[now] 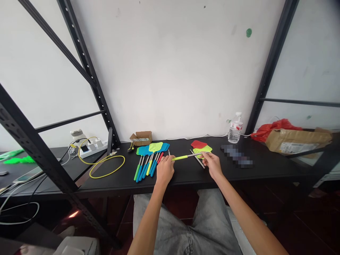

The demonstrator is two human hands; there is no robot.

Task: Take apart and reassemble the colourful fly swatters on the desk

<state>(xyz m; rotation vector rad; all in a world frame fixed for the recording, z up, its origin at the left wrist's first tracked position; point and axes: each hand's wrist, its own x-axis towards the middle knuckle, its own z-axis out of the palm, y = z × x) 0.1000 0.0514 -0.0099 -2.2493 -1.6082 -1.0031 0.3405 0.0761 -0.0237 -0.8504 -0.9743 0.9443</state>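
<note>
My left hand (pixel 165 170) is closed around the yellow-green grip of a fly swatter handle (pixel 180 157), whose thin metal rod points right. Fingers of my right hand (pixel 211 163) pinch the rod's far end. Close to them lie a red swatter head (pixel 198 144) and a yellow-green swatter head (pixel 202 151); whether the latter joins the held rod I cannot tell. Loose metal rods (pixel 199 162) rest just below these heads. Left of my left hand, several fly swatters (pixel 148 164) with blue, green, yellow and red grips lie side by side, partly overlapping.
Behind the swatters stands a small open cardboard box (pixel 142 138). A water bottle (pixel 235 128) is at the back right, near a larger carton (pixel 297 141) and a red plastic bag (pixel 276 127). At left are a yellow cable (pixel 107 175) and a power strip (pixel 92 148). Black shelf posts flank the table.
</note>
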